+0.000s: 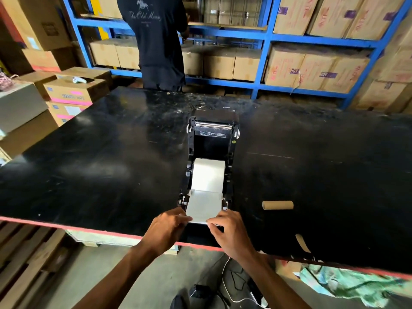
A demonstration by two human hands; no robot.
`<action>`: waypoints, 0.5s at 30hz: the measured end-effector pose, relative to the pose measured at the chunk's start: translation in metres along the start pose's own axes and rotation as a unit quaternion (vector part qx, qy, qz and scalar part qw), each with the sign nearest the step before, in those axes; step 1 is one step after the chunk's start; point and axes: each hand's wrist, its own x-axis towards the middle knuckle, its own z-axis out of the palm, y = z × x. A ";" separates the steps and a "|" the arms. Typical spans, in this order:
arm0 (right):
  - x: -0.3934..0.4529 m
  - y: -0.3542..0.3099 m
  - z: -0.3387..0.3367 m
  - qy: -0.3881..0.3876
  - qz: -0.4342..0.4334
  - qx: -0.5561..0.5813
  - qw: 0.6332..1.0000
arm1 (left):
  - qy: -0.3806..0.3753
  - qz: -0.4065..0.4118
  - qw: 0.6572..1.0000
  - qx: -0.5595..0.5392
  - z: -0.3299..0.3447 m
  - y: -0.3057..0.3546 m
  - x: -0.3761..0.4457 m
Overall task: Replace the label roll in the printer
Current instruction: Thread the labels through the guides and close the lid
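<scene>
Our fingers (186, 219) on the left hand (166, 228) are pinched on the left corner of the label strip (204, 205); right hand (229, 233) fingers clamp its right corner. Both grips sit at the strip's near end, just past the printer's front edge.

The strip runs back flat between the side guides into the printer (210, 166), lid (213, 128) tipped open and away from us. In the bay: a white label roll (208, 173), seated across the width, strip feeding off its near side. Nothing else visible in the bay.

Printer sits on the black surface (100, 163), near our edge, centre. To its right, well apart, a bare cardboard core (277, 205) lies on its side. Further right near the edge, a curled scrap of backing (302, 243).

Beyond the surface: a person in a dark shirt (156, 41) facing blue shelving (265, 41), bays packed with closed cardboard cartons (312, 70). At left, stacked cartons (73, 92); the top one is open with a small pale object in it, can't tell what.
</scene>
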 end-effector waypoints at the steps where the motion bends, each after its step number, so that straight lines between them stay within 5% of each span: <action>1: -0.001 -0.001 0.000 0.000 0.001 0.005 1.000 | -0.002 -0.010 1.000 -0.018 -0.001 0.000 -0.001; 9: -0.010 0.000 0.003 0.000 -0.012 -0.004 1.000 | -0.028 -0.093 0.986 -0.138 0.000 -0.004 -0.006; 13: -0.013 0.006 0.009 -0.034 -0.031 -0.033 0.998 | 0.051 -0.268 0.929 -0.249 0.002 -0.010 0.003; 15: -0.012 0.009 0.010 -0.055 -0.033 -0.037 0.997 | 0.034 -0.350 0.879 -0.322 0.001 -0.012 0.012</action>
